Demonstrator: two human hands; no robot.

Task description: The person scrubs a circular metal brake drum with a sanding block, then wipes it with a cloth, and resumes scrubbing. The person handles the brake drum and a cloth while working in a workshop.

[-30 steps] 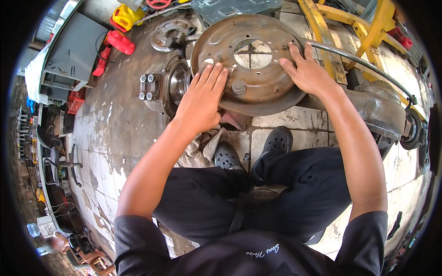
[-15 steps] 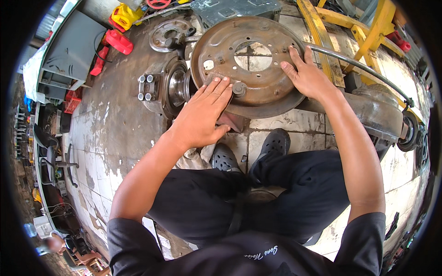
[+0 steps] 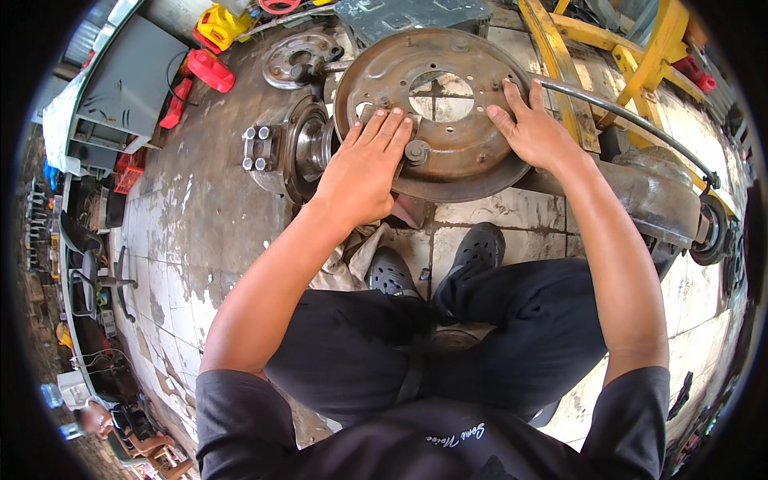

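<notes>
A round, rusty brake backing plate (image 3: 460,152) with a large center hole lies in front of me. My left hand (image 3: 364,168) rests flat on its left side, fingers extended and close together. Beneath those fingertips shows the edge of a thin brownish piece, perhaps sandpaper, mostly covered. On the plate's right rim my right hand (image 3: 532,128) lies with thumb and fingers spread, steadying it from above. A bolt head (image 3: 416,152) stands out of the plate just right of my left fingers.
Left of the plate is a greasy hub (image 3: 308,152) with bolts. A heavy axle housing (image 3: 648,188) lies to the right, near a yellow stand (image 3: 560,80). Farther off are a second round plate (image 3: 292,60), a gray cabinet (image 3: 124,80) and a red jug (image 3: 210,70). A cloth (image 3: 348,260) lies by my shoe.
My left hand has slid forward and slightly right over the plate, its thumb now tucked in closer. The right hand stays on the rim.
</notes>
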